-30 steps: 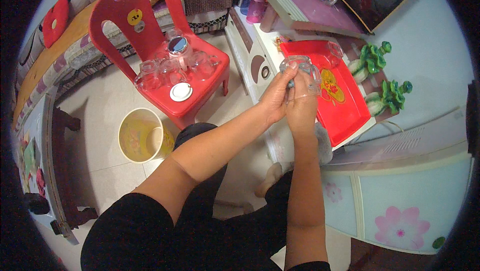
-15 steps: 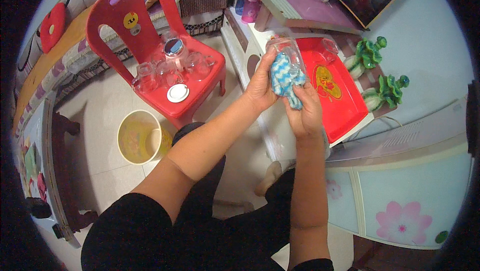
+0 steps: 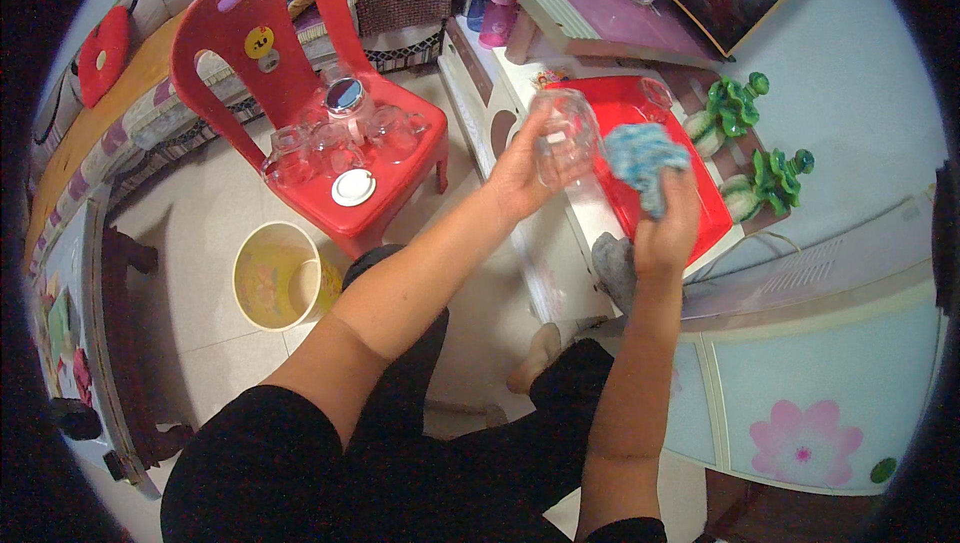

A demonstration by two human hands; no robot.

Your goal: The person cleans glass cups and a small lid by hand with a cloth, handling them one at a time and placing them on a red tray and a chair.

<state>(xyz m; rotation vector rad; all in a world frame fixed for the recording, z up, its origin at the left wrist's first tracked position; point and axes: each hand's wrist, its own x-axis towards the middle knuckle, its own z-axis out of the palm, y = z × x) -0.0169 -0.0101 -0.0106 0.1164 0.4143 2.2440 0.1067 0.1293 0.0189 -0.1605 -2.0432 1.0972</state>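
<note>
The left hand (image 3: 522, 171) has its fingers curled around a clear glass vessel (image 3: 570, 133) near the left edge of the red tray (image 3: 714, 225); likely rigid, slippery, fragile: grip the body. The right hand (image 3: 672, 218) pinches a blue-and-white cloth (image 3: 645, 157) above the tray, likely soft and light.

We hold clear, colourless glass vessel (image 3: 578, 128) in left hand (image 3: 522, 173), gripped from its left side; walls rounded, see-through; which end is mouth, we cannot tell. In right hand (image 3: 668, 223) we pinch blue-and-white cloth (image 3: 645, 153), bunched, blurred, outside glass vessel, just right of it, one end pointing toward us.
</note>
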